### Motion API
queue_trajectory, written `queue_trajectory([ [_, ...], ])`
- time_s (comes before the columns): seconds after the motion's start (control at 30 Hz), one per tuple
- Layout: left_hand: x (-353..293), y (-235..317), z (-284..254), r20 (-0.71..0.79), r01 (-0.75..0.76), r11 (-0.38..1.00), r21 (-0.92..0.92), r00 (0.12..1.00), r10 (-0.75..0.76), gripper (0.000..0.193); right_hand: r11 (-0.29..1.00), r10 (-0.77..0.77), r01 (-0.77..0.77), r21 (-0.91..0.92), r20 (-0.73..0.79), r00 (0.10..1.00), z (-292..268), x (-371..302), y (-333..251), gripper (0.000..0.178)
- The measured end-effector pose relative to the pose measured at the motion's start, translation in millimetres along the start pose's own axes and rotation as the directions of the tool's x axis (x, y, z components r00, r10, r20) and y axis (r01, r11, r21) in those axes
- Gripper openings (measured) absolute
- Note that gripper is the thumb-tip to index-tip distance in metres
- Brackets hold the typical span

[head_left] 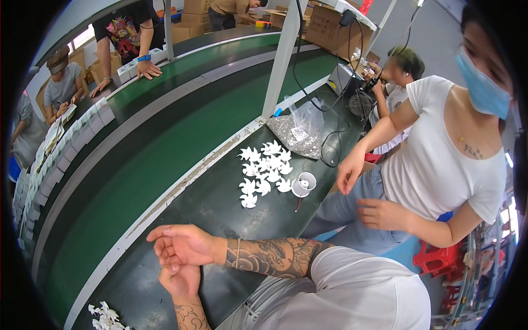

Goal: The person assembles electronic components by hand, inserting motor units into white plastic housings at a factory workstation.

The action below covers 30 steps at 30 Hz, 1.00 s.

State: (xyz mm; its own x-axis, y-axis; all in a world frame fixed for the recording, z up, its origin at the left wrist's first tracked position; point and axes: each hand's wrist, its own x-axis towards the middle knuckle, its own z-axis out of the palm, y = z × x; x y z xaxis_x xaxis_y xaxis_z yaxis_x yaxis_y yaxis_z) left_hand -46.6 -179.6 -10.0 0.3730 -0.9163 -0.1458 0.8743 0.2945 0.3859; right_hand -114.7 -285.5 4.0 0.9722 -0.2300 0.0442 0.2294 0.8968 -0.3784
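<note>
Hands together, toward half past seven: right hand point(184, 246) above, fingers loosely bent around nothing visible; left hand point(181, 283) just beneath, fingers largely hidden, impossible to tell whether clenched or released. White bladed rotors point(273, 161) near the centre, loose on the bench, well apart from both hands; beside the group, toward four o'clock, a white round housing point(300, 192) with a short lead. Second cluster of white pieces point(105, 316) at half past seven, near the rim. Apparently a pause in handling: pieces laid out but ungrasped, most probably still to be dealt with; share finished not determinable. Surface: dark, scuffed bench point(214, 212), bordered by a pale rail; beyond, a green conveyor belt point(165, 148) curving from eight to twelve. At half past one, a clear bag of small parts point(291, 135). Room: white boxes point(60, 162) at nine, co-worker in white point(440, 165) at three, cartons point(335, 36) at one, red stools point(437, 258) at four.
</note>
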Motion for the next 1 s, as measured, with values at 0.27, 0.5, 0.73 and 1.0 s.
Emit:
queue_trajectory([
  [0.27,2.5,0.4,1.4,0.035,0.021,1.0,0.021,0.999,-0.022,0.04,1.0,0.004,-0.003,0.014,-0.046,0.999,-1.0,0.8,-2.8,0.036],
  [0.5,3.7,0.2,-5.3,0.048,0.015,0.997,0.071,0.999,-0.018,0.035,1.0,-0.008,0.008,0.006,-0.022,1.0,-6.8,2.8,0.3,0.037],
  [0.73,6.1,0.5,-0.3,0.042,0.009,0.99,0.14,0.999,-0.015,0.034,0.999,-0.019,0.019,-0.026,0.002,1.0,-14.5,5.0,-0.1,0.042],
  [1.0,2.4,5.6,4.5,0.171,-0.018,0.967,0.254,0.985,-0.026,0.06,-0.027,-0.501,0.198,-0.98,0.185,0.845,41.6,-53.7,-11.4,0.03],
])
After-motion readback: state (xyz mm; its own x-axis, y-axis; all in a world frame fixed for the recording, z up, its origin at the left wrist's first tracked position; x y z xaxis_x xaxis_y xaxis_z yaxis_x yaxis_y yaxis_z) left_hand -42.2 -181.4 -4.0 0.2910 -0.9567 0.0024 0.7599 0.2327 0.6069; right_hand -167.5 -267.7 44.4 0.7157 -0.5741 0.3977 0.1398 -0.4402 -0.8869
